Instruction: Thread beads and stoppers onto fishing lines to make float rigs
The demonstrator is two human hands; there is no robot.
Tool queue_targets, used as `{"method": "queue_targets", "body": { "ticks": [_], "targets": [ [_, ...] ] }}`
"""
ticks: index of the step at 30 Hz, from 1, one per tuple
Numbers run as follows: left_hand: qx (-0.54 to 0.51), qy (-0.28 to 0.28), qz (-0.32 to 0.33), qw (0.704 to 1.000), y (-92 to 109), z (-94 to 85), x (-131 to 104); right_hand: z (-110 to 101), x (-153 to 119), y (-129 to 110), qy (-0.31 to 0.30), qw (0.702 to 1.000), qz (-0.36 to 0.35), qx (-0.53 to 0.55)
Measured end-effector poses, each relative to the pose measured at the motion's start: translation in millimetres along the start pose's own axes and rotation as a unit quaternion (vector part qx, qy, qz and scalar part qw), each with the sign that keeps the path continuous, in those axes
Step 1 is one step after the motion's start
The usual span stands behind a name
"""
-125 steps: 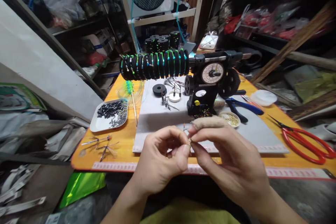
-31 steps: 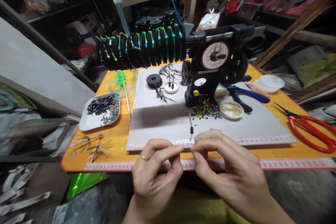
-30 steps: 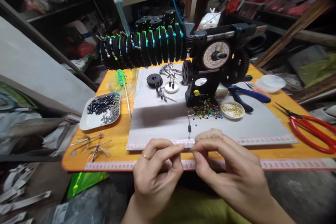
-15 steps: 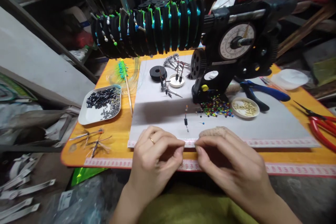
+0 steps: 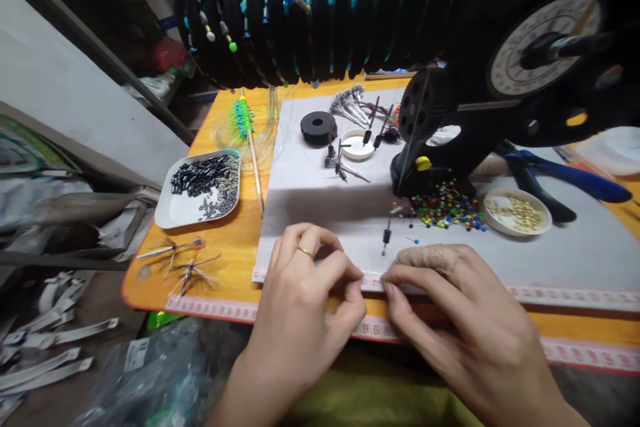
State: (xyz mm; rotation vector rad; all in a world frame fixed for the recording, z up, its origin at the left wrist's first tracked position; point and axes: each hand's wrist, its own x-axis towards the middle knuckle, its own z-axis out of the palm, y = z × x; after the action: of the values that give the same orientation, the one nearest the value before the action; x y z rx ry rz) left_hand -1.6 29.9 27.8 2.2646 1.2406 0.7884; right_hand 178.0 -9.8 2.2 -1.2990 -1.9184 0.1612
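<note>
My left hand (image 5: 310,300), with a ring on one finger, is pinched closed over the front edge of the grey board (image 5: 320,213). Close to its right, my right hand (image 5: 455,313) is also pinched, and a beige wrap (image 5: 430,259) covers one of its fingers. Whatever lies between the fingertips is too small to make out. Just beyond the hands a small black bead piece (image 5: 387,236) lies on the board, near a blue-headed pin (image 5: 416,241). The measuring tape (image 5: 575,296) runs along the board's edge.
A black machine (image 5: 430,160) with a roller (image 5: 320,20) stands over the board. Colourful pins (image 5: 450,208), a dish of gold beads (image 5: 517,212) and blue pliers (image 5: 575,177) are at right. A tray of black beads (image 5: 200,190) sits at left.
The view has shifted closer, so the machine looks larger and further right. Both hands remain pinched near each other at the board's front edge.
</note>
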Motion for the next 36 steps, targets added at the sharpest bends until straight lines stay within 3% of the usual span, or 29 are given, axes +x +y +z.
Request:
{"method": "queue_targets", "body": {
  "ticks": [11,16,36],
  "targets": [
    [-0.016,0.008,0.023,1.0,-8.4,1.6,-0.2,-0.3,-2.9,2.8,-0.024,0.999,-0.007,-0.021],
    [-0.017,0.032,0.036,0.999,-9.4,4.0,-1.1,-3.8,-4.8,2.7,0.0,0.999,0.019,-0.028],
    [-0.008,0.043,0.046,0.998,-9.6,9.0,-1.2,-17.5,-14.7,7.5,-0.017,0.997,0.052,-0.049]
  ]
}}
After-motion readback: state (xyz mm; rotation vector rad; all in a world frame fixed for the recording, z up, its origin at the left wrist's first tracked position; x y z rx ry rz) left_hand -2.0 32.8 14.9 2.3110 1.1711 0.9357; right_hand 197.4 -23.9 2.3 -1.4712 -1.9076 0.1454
